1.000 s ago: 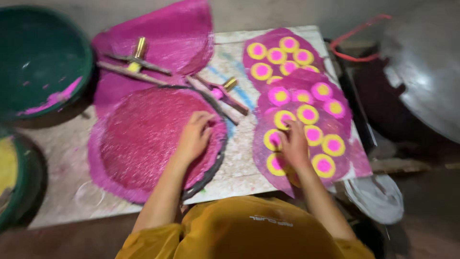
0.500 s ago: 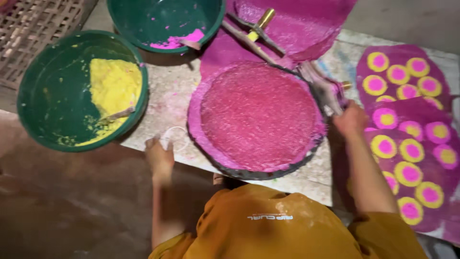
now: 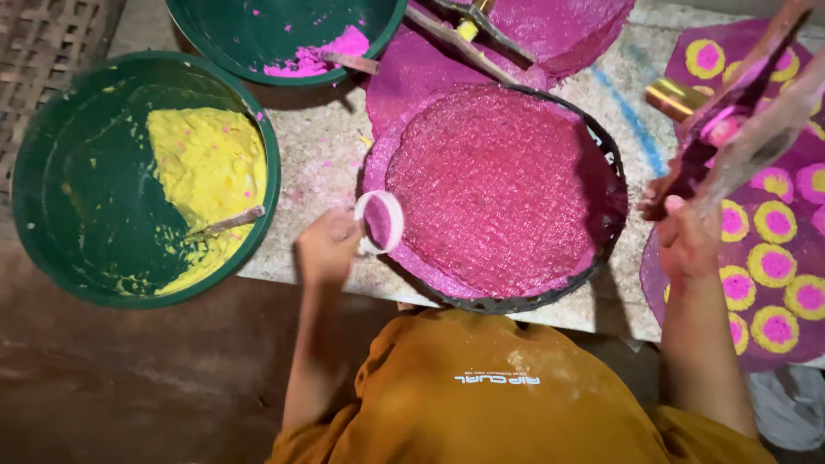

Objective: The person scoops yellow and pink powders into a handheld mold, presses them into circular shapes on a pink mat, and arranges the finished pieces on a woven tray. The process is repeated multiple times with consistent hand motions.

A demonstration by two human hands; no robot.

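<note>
On a speckled stone surface (image 3: 326,163), my left hand (image 3: 326,245) now grips a small round cup (image 3: 381,220) at the pink-filled tray's (image 3: 503,193) rim, having left the bare edge; my right hand (image 3: 687,236) has lifted, clamped on wooden sticks (image 3: 730,112). Beyond, a yellow-powder basin (image 3: 142,176).

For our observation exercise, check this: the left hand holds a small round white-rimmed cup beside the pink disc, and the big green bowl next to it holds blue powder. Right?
Not quite. The head view shows the green bowl holding yellow powder, not blue. The rest stands: the left hand holds the small white-rimmed cup beside the pink disc.
</note>
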